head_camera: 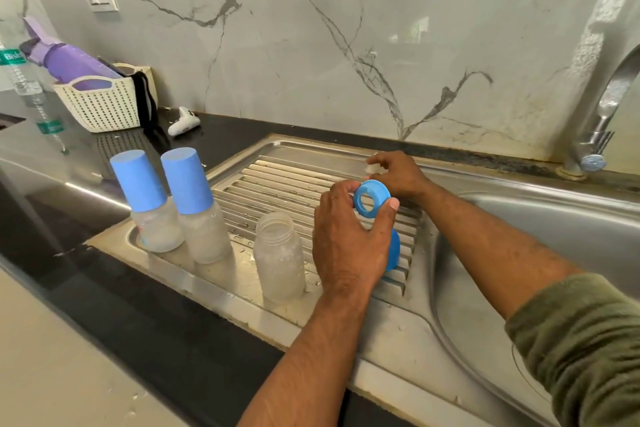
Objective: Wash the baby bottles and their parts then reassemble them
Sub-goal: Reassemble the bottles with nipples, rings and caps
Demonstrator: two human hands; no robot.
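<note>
My left hand (349, 246) holds a blue screw ring (372, 198) between fingers and thumb, above the steel drainboard (277, 180). Just behind it, my right hand (398, 172) pinches a small clear teat (374, 168). An open clear bottle (280, 256) stands uncapped on the drainboard left of my left hand. Two capped bottles with blue caps (138, 180) (187, 180) stand side by side further left. A blue cap (394, 250) lies on the ribs, partly hidden behind my left hand.
The sink basin (554, 236) lies to the right, with the tap (595, 135) at the back wall. A white basket (100, 104) with a purple flask stands at the back left, with a plastic water bottle (31, 94) beside it. Black counter runs along the front.
</note>
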